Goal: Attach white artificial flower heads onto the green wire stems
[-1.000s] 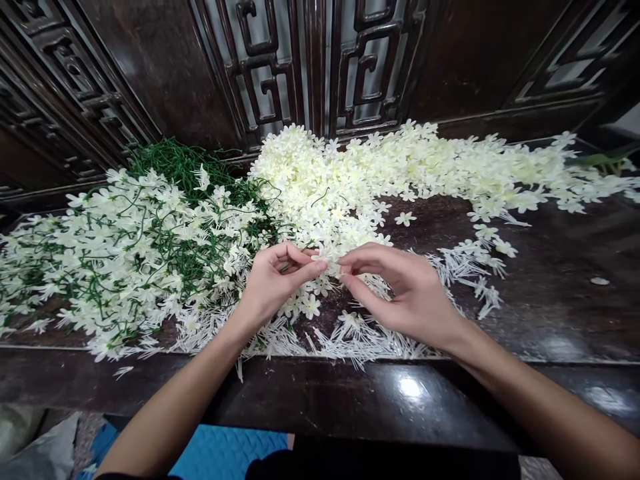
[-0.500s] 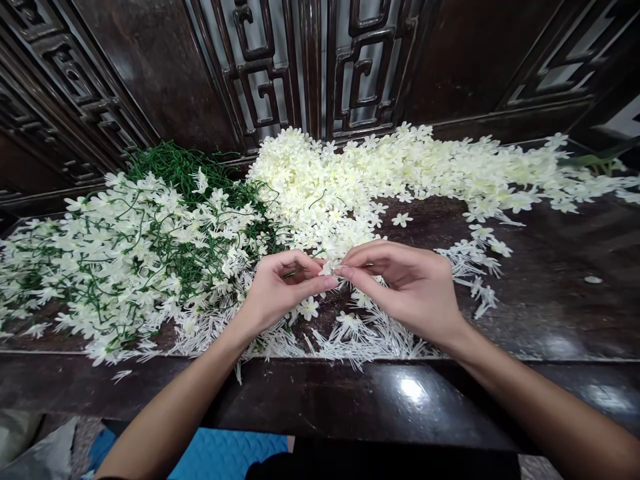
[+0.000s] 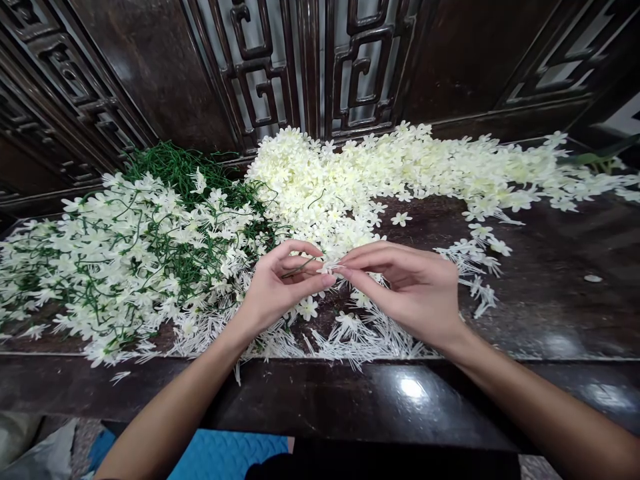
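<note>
Between my two hands is a small white artificial flower [image 3: 329, 267], partly covered by fingers. My left hand [image 3: 285, 283] pinches it, a thin green stem [image 3: 301, 265] running back along the palm. From the right, my right hand [image 3: 407, 283] has thumb and forefinger closed at the flower, on what looks like its thin white filaments. Just behind the fingertips lies a heap of cream-white blossoms [image 3: 320, 193]. Loose white filament pieces [image 3: 370, 337] are scattered below my hands.
White flowers on green stems [image 3: 135, 247] are piled at left. Bare green stems [image 3: 167, 167] lie behind them. More white filament bits [image 3: 463, 263] sit right of my hand. Everything rests on a dark wooden bench [image 3: 550, 293] with a carved lattice back [image 3: 310, 67].
The green stem shows more clearly inside my left hand, whose index finger has lifted slightly. My right hand has shifted slightly to the right.
</note>
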`<control>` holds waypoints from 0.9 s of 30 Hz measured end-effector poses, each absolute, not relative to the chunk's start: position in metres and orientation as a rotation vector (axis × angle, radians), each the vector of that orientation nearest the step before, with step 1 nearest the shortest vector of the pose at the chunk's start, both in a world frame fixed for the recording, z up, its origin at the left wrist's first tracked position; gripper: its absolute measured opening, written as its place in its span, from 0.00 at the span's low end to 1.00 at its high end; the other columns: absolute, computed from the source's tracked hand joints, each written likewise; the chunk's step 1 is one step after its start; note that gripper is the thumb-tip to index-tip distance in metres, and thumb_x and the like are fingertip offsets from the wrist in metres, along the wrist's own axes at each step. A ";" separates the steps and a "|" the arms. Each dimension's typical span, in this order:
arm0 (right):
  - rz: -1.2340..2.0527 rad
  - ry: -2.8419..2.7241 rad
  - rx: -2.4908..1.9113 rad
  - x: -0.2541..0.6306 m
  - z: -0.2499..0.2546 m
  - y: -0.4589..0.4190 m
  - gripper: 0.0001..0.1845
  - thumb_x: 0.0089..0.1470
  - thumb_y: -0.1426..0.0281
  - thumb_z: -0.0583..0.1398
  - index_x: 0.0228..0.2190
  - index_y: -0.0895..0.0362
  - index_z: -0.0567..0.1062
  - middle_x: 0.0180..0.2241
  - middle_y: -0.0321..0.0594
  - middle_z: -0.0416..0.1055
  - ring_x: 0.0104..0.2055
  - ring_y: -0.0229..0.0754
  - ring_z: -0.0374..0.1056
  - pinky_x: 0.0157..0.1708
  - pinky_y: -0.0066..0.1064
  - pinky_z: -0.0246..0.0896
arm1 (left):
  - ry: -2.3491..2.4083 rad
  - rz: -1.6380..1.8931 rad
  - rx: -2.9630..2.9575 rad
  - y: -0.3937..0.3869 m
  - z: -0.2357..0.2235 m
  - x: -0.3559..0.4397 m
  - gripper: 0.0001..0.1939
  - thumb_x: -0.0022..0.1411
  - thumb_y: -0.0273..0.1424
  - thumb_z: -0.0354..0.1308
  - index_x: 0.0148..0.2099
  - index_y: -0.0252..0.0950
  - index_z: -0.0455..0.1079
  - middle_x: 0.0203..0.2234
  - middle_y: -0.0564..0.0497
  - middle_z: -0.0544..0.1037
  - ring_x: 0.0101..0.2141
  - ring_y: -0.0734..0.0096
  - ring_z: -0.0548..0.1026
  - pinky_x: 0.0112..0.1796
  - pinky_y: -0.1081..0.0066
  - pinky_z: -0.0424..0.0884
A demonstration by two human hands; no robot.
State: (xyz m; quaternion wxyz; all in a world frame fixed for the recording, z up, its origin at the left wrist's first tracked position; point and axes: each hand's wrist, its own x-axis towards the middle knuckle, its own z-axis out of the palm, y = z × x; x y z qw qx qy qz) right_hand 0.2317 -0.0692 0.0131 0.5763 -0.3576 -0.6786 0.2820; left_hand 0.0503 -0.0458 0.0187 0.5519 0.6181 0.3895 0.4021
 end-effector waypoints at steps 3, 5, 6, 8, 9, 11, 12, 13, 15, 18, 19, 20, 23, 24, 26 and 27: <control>0.616 -1.594 -0.841 0.231 0.012 -0.070 0.13 0.48 0.80 0.63 0.32 0.50 0.79 0.32 0.37 0.78 0.35 0.43 0.74 0.34 0.41 0.73 | 0.903 0.953 1.478 -0.046 0.017 0.050 0.13 0.49 0.22 0.67 0.37 0.38 0.73 0.29 0.50 0.82 0.30 0.68 0.80 0.33 0.69 0.80; 0.602 -1.588 -0.831 0.231 0.012 -0.070 0.13 0.48 0.81 0.63 0.32 0.50 0.79 0.32 0.37 0.78 0.35 0.43 0.74 0.34 0.41 0.73 | 0.884 0.949 1.478 -0.045 0.016 0.049 0.12 0.50 0.23 0.67 0.37 0.39 0.74 0.30 0.50 0.82 0.31 0.68 0.81 0.34 0.68 0.80; 0.600 -1.585 -0.825 0.231 0.012 -0.070 0.14 0.48 0.81 0.63 0.32 0.50 0.79 0.32 0.37 0.78 0.35 0.43 0.74 0.34 0.41 0.73 | 0.872 0.939 1.469 -0.045 0.015 0.048 0.11 0.51 0.24 0.66 0.38 0.39 0.74 0.30 0.50 0.82 0.31 0.68 0.81 0.35 0.68 0.80; 0.599 -1.585 -0.815 0.231 0.011 -0.070 0.14 0.47 0.82 0.63 0.32 0.51 0.79 0.32 0.37 0.78 0.35 0.43 0.74 0.35 0.40 0.73 | 0.828 0.913 1.435 -0.044 0.014 0.047 0.09 0.55 0.26 0.64 0.40 0.39 0.74 0.30 0.49 0.82 0.31 0.68 0.81 0.36 0.67 0.80; 0.597 -1.588 -0.811 0.231 0.011 -0.070 0.14 0.47 0.82 0.63 0.32 0.51 0.79 0.32 0.38 0.78 0.35 0.43 0.74 0.35 0.40 0.73 | 0.798 0.905 1.410 -0.043 0.014 0.046 0.08 0.57 0.26 0.62 0.40 0.39 0.75 0.30 0.49 0.82 0.31 0.68 0.81 0.37 0.66 0.80; 0.578 -1.598 -0.811 0.231 0.011 -0.069 0.14 0.47 0.83 0.63 0.32 0.52 0.79 0.32 0.38 0.78 0.35 0.43 0.74 0.35 0.40 0.73 | 0.746 0.897 1.343 -0.042 0.015 0.045 0.07 0.58 0.27 0.60 0.40 0.39 0.76 0.29 0.48 0.81 0.31 0.68 0.80 0.38 0.65 0.79; 0.559 -1.605 -0.808 0.232 0.011 -0.069 0.14 0.47 0.83 0.63 0.32 0.52 0.79 0.32 0.38 0.78 0.35 0.42 0.75 0.35 0.39 0.73 | 0.729 0.897 1.308 -0.042 0.016 0.045 0.07 0.58 0.27 0.60 0.40 0.39 0.76 0.29 0.48 0.81 0.31 0.69 0.80 0.38 0.65 0.79; 0.539 -1.614 -0.807 0.232 0.011 -0.069 0.14 0.47 0.83 0.63 0.32 0.52 0.79 0.31 0.38 0.78 0.34 0.42 0.75 0.35 0.38 0.73 | 0.719 0.896 1.276 -0.041 0.017 0.045 0.07 0.58 0.26 0.60 0.39 0.39 0.77 0.29 0.49 0.81 0.31 0.69 0.80 0.38 0.66 0.78; 0.514 -1.633 -0.813 0.232 0.011 -0.068 0.14 0.47 0.83 0.63 0.32 0.53 0.79 0.31 0.37 0.78 0.33 0.41 0.75 0.35 0.37 0.74 | 0.698 0.896 1.228 -0.041 0.018 0.045 0.08 0.58 0.25 0.60 0.39 0.38 0.77 0.29 0.49 0.81 0.31 0.71 0.79 0.38 0.68 0.78; 0.515 -1.660 -0.830 0.232 0.011 -0.067 0.14 0.48 0.82 0.62 0.35 0.53 0.78 0.32 0.38 0.78 0.33 0.40 0.74 0.33 0.35 0.74 | 0.680 0.908 1.231 -0.041 0.018 0.044 0.09 0.57 0.24 0.60 0.40 0.38 0.78 0.29 0.50 0.81 0.31 0.71 0.79 0.37 0.70 0.77; 0.514 -1.668 -0.828 0.232 0.010 -0.067 0.15 0.49 0.82 0.62 0.36 0.53 0.78 0.32 0.38 0.78 0.32 0.40 0.74 0.32 0.35 0.74 | 0.691 0.912 1.255 -0.041 0.018 0.044 0.10 0.57 0.23 0.60 0.40 0.39 0.78 0.28 0.50 0.81 0.31 0.71 0.79 0.37 0.70 0.77; 0.511 -1.680 -0.820 0.232 0.010 -0.067 0.15 0.49 0.82 0.62 0.36 0.53 0.78 0.32 0.38 0.78 0.32 0.39 0.74 0.32 0.35 0.74 | 0.712 0.916 1.288 -0.042 0.018 0.043 0.10 0.57 0.23 0.60 0.40 0.39 0.78 0.28 0.51 0.81 0.30 0.70 0.80 0.37 0.70 0.77; 0.503 -1.719 -0.796 0.232 0.010 -0.067 0.15 0.48 0.83 0.61 0.33 0.52 0.78 0.31 0.37 0.78 0.32 0.40 0.74 0.32 0.35 0.74 | 0.811 0.916 1.389 -0.043 0.019 0.044 0.08 0.58 0.25 0.61 0.40 0.40 0.77 0.27 0.51 0.81 0.29 0.70 0.80 0.36 0.70 0.78; 0.505 -1.726 -0.797 0.232 0.009 -0.067 0.15 0.48 0.83 0.61 0.33 0.51 0.78 0.30 0.36 0.78 0.32 0.40 0.75 0.33 0.36 0.74 | 0.840 0.914 1.416 -0.043 0.019 0.044 0.08 0.58 0.25 0.62 0.40 0.41 0.77 0.27 0.51 0.81 0.29 0.71 0.80 0.35 0.70 0.78; 0.517 -1.726 -0.811 0.232 0.009 -0.067 0.15 0.49 0.82 0.61 0.33 0.51 0.78 0.31 0.36 0.78 0.33 0.40 0.75 0.33 0.36 0.74 | 0.878 0.909 1.473 -0.044 0.020 0.045 0.07 0.57 0.26 0.63 0.39 0.41 0.77 0.28 0.51 0.81 0.29 0.71 0.80 0.35 0.70 0.78; 0.527 -1.724 -0.820 0.232 0.009 -0.068 0.14 0.49 0.82 0.61 0.33 0.51 0.79 0.31 0.36 0.78 0.33 0.40 0.75 0.33 0.36 0.74 | 0.890 0.906 1.500 -0.044 0.020 0.045 0.07 0.57 0.26 0.63 0.39 0.41 0.77 0.29 0.51 0.81 0.30 0.71 0.79 0.34 0.71 0.78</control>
